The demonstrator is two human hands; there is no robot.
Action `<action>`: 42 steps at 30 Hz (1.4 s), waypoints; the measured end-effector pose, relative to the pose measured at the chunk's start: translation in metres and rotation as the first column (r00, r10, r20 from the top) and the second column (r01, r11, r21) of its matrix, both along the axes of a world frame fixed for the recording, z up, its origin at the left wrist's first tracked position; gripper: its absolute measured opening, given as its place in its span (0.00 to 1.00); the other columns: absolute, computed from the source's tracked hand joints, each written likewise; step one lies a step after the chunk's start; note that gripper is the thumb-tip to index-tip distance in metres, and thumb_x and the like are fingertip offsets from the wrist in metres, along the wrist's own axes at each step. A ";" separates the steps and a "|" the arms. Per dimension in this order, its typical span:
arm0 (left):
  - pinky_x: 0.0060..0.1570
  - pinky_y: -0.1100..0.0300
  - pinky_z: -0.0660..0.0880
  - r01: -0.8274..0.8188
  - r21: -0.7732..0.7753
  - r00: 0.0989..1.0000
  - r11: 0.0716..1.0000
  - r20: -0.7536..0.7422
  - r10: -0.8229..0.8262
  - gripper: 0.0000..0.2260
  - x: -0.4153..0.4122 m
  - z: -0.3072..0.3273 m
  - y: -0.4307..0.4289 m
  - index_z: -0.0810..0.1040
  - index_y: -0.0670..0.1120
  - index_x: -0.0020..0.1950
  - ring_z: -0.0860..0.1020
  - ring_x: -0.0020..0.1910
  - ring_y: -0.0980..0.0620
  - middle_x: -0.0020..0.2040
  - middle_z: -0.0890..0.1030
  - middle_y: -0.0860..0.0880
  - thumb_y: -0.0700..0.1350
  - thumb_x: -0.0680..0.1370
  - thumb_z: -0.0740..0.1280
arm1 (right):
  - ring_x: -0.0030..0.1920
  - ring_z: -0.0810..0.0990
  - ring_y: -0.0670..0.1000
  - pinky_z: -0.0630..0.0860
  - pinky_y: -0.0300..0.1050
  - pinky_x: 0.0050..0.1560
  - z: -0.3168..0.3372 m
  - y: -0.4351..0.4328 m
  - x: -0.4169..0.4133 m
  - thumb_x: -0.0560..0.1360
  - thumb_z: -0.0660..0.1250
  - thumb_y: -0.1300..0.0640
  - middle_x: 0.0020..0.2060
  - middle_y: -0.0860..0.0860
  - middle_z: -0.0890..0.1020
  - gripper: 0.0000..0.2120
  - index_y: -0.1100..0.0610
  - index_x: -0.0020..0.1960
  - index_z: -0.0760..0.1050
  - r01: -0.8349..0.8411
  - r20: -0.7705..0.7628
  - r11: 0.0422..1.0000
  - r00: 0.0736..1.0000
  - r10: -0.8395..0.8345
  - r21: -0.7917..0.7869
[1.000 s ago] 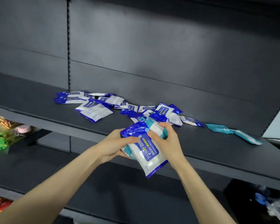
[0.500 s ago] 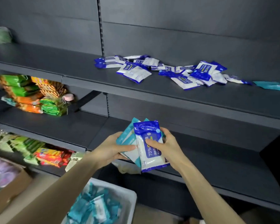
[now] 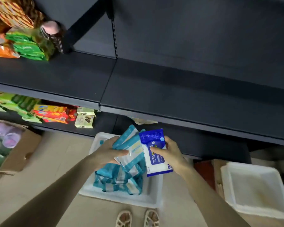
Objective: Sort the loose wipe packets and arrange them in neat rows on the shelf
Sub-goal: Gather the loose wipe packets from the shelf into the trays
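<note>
One packet-filled white tray sits on beige floor below dark shelves.

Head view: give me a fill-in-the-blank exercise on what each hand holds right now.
The right hand holds a ___ packet printed 75%.
The left hand holds several ___ packets.
More loose packets lie in the white tray on the ___.
Missing: blue; teal; floor.
</note>
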State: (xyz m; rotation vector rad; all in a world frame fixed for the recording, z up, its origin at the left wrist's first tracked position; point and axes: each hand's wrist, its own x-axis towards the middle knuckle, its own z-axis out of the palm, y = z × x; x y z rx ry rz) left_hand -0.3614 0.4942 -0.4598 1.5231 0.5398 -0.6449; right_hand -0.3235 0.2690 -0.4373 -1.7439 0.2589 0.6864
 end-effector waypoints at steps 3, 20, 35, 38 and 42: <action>0.39 0.56 0.80 0.012 0.082 0.999 0.997 -0.042 -0.008 0.17 -0.007 -0.057 0.001 0.73 0.46 0.59 0.79 0.52 0.50 0.55 0.79 0.44 0.37 0.73 0.72 | 0.42 0.83 0.52 0.80 0.42 0.41 -0.058 0.005 -0.007 0.71 0.73 0.65 0.47 0.56 0.83 0.11 0.53 0.48 0.75 0.031 -0.024 0.998 0.999 -0.032 -0.059; 0.57 0.60 0.66 0.071 0.618 0.958 0.783 0.175 -0.225 0.15 -0.047 -0.165 -0.062 0.76 0.41 0.61 0.72 0.61 0.47 0.61 0.76 0.45 0.49 0.77 0.66 | 0.36 0.80 0.44 0.74 0.34 0.34 -0.171 -0.035 -0.042 0.74 0.68 0.67 0.39 0.48 0.82 0.09 0.54 0.46 0.76 0.280 -0.138 0.958 0.948 -0.286 -0.059; 0.34 0.65 0.76 0.346 -0.050 0.934 0.937 0.108 -0.340 0.09 -0.008 -0.088 -0.250 0.76 0.41 0.52 0.78 0.40 0.52 0.46 0.80 0.43 0.41 0.74 0.70 | 0.45 0.81 0.52 0.78 0.47 0.50 -0.105 -0.231 -0.041 0.68 0.73 0.71 0.45 0.53 0.82 0.15 0.57 0.48 0.74 0.448 -0.060 0.893 0.893 -0.445 0.046; 0.37 0.56 0.76 0.396 0.028 0.910 0.918 0.122 -0.396 0.14 -0.004 -0.082 -0.313 0.77 0.48 0.47 0.80 0.40 0.48 0.44 0.82 0.46 0.52 0.66 0.69 | 0.46 0.83 0.50 0.79 0.44 0.49 -0.100 -0.298 -0.042 0.68 0.75 0.65 0.47 0.54 0.84 0.14 0.58 0.51 0.78 0.272 -0.095 0.962 0.958 -0.270 0.006; 0.40 0.48 0.76 0.265 0.068 0.956 0.962 0.113 -0.272 0.16 -0.010 -0.101 -0.397 0.76 0.53 0.41 0.79 0.39 0.48 0.40 0.81 0.49 0.58 0.58 0.71 | 0.36 0.83 0.45 0.78 0.36 0.38 -0.102 -0.381 -0.043 0.69 0.73 0.69 0.37 0.51 0.84 0.08 0.60 0.46 0.79 0.243 -0.120 0.970 0.963 -0.243 -0.020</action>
